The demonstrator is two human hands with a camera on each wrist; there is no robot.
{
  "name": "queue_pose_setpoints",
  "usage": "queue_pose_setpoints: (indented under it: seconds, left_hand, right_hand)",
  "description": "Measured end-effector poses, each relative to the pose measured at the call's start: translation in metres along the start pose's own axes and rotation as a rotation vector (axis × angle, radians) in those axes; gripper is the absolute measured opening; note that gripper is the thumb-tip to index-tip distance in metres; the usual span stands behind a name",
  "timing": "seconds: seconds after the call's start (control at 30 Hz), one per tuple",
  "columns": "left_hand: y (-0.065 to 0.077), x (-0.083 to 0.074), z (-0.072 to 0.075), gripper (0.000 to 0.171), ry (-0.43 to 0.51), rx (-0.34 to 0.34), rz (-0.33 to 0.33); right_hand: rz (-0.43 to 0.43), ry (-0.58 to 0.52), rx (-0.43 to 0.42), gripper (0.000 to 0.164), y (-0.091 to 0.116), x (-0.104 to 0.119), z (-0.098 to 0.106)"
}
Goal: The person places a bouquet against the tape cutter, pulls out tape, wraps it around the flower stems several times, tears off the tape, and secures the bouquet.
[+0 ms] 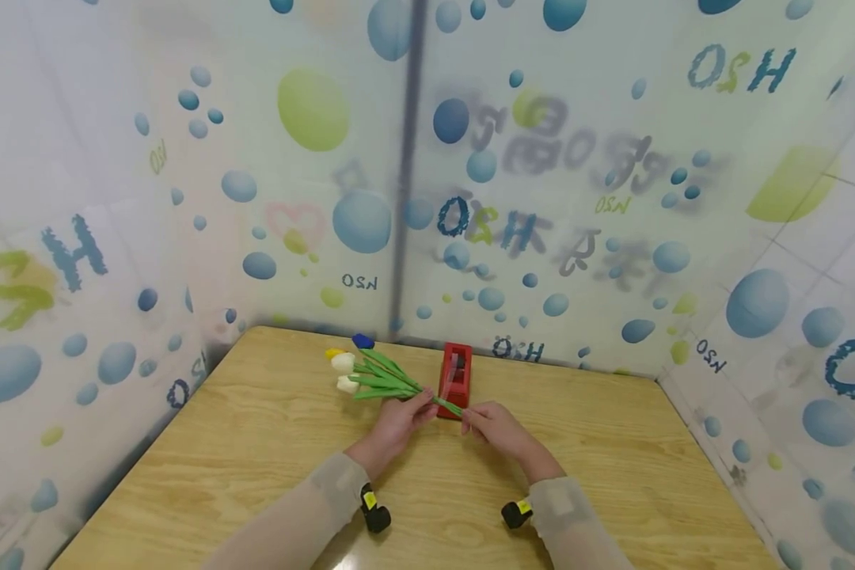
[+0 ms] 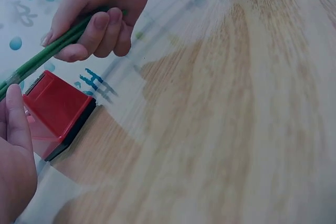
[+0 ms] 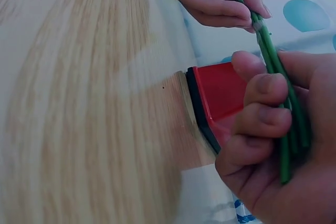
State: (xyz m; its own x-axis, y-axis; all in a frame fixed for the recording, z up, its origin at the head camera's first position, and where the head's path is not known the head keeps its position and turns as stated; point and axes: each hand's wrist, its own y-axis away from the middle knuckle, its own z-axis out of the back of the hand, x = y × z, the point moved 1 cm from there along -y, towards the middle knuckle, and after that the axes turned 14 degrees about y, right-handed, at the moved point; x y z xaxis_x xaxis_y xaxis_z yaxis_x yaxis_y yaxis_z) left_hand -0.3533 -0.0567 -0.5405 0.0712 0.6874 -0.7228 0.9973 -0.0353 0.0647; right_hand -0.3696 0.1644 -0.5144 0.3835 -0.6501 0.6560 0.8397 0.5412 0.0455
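Observation:
A bunch of tulips [image 1: 388, 378] with white, yellow and blue heads slants over the table, heads to the left. My left hand [image 1: 401, 421] pinches the green stems below the leaves. Farther down, my right hand [image 1: 500, 430] grips the stem ends, its fingers curled round them in the right wrist view. Between the hands, a shiny clear band [image 3: 258, 25] that looks like tape lies on the stems [image 3: 270, 51]. Just behind them stands a red tape dispenser [image 1: 458, 362] with a toothed cutting edge, its near end partly hidden by the stems.
The wooden table [image 1: 577, 475] reaches back to a pale curtain [image 1: 584, 317] printed with blue and green drops and letters. Similar printed sheets hang at the left and right sides. A small black camera [image 1: 375, 514] is strapped at each wrist.

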Motion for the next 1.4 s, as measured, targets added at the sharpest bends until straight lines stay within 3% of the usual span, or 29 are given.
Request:
queue_pose_setpoints:
  seconds: [0.23,0.6,0.97,1.2,1.4]
  left_hand:
    - [-0.0031,0.0040,-0.0064,0.009,-0.007,0.004,0.006]
    - [0.0013,0.0012,-0.0014,0.005,0.015,-0.042,-0.010]
    - [0.0008,0.0013,-0.0035,0.008,0.004,-0.023,-0.004]
    - [-0.0022,0.0036,-0.0028,0.009,-0.009,-0.010,-0.009]
    - [-0.0021,0.0035,-0.0016,0.006,-0.010,-0.005,-0.022]
  right_hand:
    - [-0.041,-0.079,0.006,0.051,0.0040,-0.0046,0.0033]
    - [-0.029,-0.096,0.023,0.056,-0.0003,0.0012,0.0006]
    - [-0.106,-0.248,0.103,0.068,0.0034,-0.0001,0.0023]
    - [-0.187,-0.325,0.134,0.061,0.0066,0.0004,0.0027]
    - [-0.204,-0.371,0.137,0.059,0.0066,0.0015,0.0011]
